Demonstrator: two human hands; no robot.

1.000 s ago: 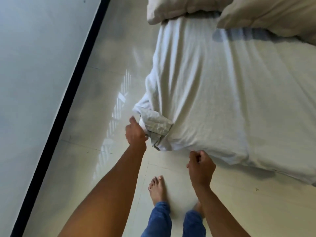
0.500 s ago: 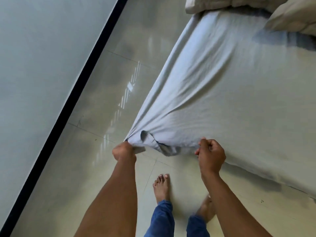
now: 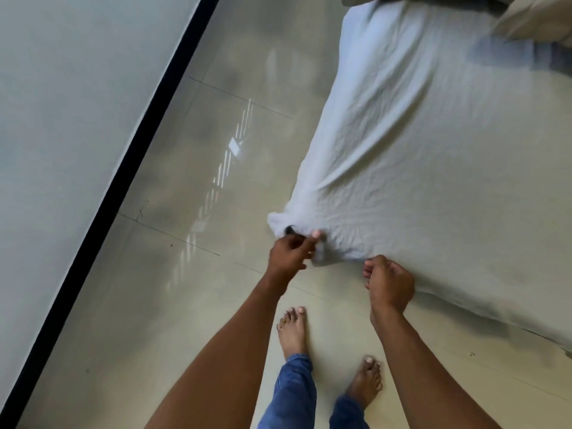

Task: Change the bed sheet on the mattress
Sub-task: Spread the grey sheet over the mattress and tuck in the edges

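Note:
A pale grey-white bed sheet (image 3: 433, 156) covers the mattress lying low on the floor, wrinkled toward its near left corner. At that corner my left hand (image 3: 291, 252) pinches the bunched sheet edge, with a dark bit of the mattress showing just above the fingers. My right hand (image 3: 390, 281) is at the sheet's near edge a little to the right, fingers curled; whether it holds cloth I cannot tell. The mattress itself is hidden under the sheet.
Two beige pillows (image 3: 532, 23) lie at the head of the bed, top right. Glossy tiled floor (image 3: 198, 168) runs left of the mattress to a wall with a black skirting strip (image 3: 102, 212). My bare feet (image 3: 292, 329) stand close to the corner.
The stretched-out sheet corner has come back down over the mattress corner. My left hand has moved right to the corner and my right hand has dropped to the near edge.

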